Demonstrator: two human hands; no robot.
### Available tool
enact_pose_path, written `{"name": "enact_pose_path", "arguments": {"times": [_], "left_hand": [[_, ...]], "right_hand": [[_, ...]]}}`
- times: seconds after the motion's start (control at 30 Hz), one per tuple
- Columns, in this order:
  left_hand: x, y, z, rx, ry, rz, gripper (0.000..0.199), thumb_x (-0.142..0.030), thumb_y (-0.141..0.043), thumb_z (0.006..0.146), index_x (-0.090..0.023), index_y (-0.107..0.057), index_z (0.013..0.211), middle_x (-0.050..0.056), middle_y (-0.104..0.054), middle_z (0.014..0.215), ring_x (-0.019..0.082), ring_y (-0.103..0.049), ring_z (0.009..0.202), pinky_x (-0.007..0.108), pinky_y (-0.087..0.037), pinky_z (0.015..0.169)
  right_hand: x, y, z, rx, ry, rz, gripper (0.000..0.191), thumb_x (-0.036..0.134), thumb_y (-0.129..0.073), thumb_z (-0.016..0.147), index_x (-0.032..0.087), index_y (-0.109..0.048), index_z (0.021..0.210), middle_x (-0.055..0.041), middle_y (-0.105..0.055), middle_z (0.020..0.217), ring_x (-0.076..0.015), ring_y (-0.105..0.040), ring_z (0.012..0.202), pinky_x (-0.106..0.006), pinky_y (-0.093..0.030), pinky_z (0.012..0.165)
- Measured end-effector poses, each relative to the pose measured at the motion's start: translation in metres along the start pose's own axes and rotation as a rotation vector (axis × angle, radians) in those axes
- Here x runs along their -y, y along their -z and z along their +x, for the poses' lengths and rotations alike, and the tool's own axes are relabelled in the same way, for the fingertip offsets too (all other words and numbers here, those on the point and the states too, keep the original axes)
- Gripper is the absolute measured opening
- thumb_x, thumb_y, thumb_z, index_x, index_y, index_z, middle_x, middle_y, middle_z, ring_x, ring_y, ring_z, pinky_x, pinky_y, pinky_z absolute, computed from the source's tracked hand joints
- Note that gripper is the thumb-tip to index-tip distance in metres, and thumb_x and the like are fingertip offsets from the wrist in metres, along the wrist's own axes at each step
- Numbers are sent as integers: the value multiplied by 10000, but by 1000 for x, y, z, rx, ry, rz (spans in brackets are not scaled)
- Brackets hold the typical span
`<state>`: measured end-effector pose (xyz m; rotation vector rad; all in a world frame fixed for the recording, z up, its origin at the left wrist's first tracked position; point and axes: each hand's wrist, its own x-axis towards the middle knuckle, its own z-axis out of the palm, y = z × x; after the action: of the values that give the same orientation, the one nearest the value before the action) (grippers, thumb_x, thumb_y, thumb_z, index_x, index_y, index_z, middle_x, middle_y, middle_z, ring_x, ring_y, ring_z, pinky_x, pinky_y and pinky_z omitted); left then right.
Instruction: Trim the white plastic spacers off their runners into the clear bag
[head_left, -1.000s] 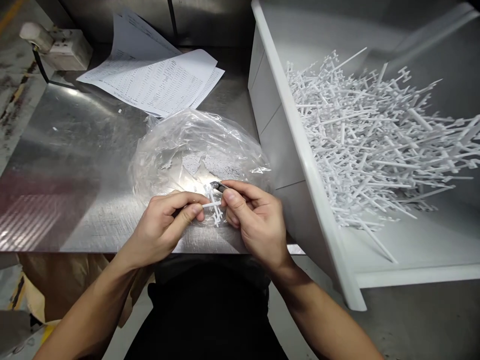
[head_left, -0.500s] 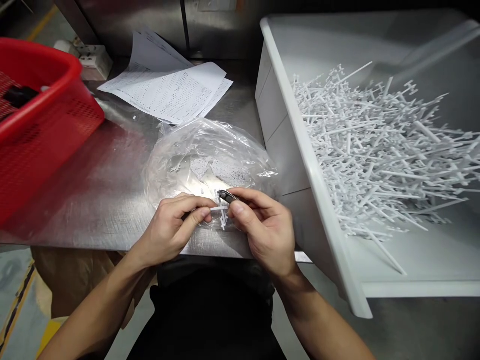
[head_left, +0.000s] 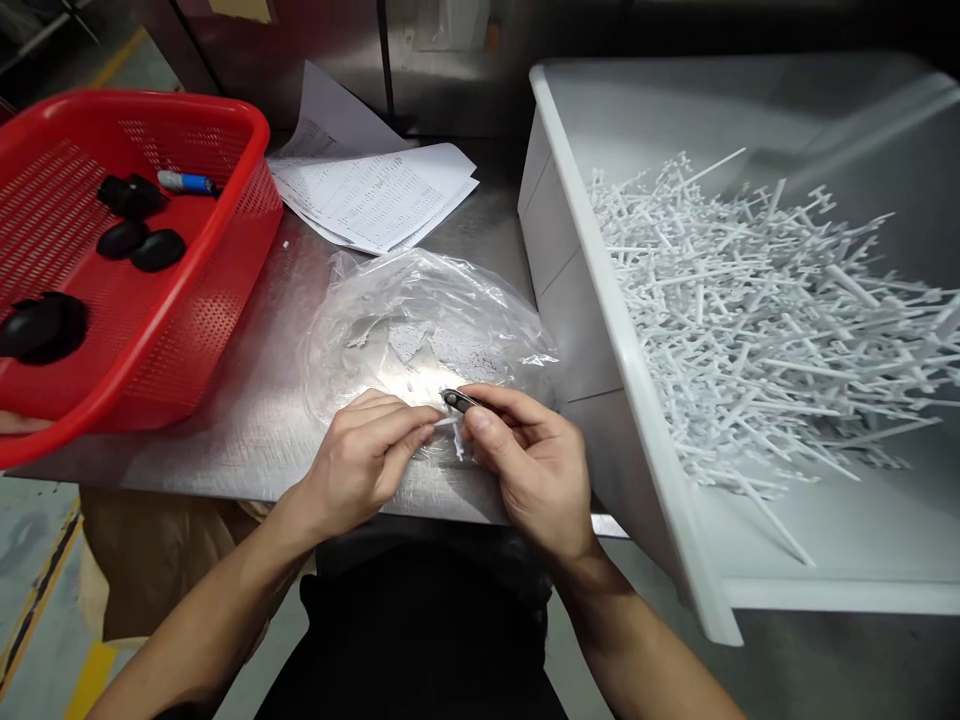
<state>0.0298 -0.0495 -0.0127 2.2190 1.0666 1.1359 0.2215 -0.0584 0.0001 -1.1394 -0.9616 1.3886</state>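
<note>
My left hand (head_left: 371, 450) pinches a thin white plastic sprue piece (head_left: 458, 440) between thumb and fingertips, just above the table. Its short branches hang down between my two hands. Closed around small dark metal clippers (head_left: 457, 401), my right hand (head_left: 534, 462) holds their head over the sprue piece, close to my left fingertips. The clippers' handles are hidden in my palm, and I cannot tell whether the jaws touch the plastic. A clear plastic bag (head_left: 427, 290) lies open under and behind my hands, with small pale bits inside.
A large grey bin (head_left: 630, 350) full of white sprue pieces (head_left: 750, 300) stands at right. Left is a red basket (head_left: 202, 340) holding black parts (head_left: 157, 250) and a blue marker (head_left: 187, 182); another person's fingers (head_left: 22, 423) show at its near rim. Printed sheets (head_left: 382, 195) lie behind the bag.
The red basket has moved right and further into view, covering the white socket block; another person's fingers now show at it. The sprue piece has shifted slightly in my left hand, and fewer branches show.
</note>
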Motion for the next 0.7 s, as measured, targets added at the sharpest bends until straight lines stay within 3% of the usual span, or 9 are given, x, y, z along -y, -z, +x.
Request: {"name": "enact_pose_path", "arguments": {"times": [0.17,0.33,0.7], "left_hand": [[2,-6,-2,-68,-95,140,147,-94,-652,1034,-179,-735,1120,38,-830,904,178,-796,802,324,-601,786],[3,-6,-5,-26,-141,211,200,-62,-637,1019,-166,-717,1171,55,-831,916,195,-799,838,346,-585,807],[3,-5,0,4,-38,151,135,-141,-627,1052,-159,-747,1111,59,-821,915,184,-768,794,340,-562,796]], "right_hand": [[-5,0,-2,34,33,-27,218,386,-807,963,194,-783,1064,10,-685,733,-132,-603,646,-277,-517,615],[-9,-3,-2,62,79,-77,208,401,-750,1013,197,-718,1042,8,-692,792,-125,-595,665,-277,-505,634],[-3,-3,7,42,-33,-6,355,511,-837,922,184,-703,957,31,-627,679,-122,-560,607,-264,-425,550]]}}
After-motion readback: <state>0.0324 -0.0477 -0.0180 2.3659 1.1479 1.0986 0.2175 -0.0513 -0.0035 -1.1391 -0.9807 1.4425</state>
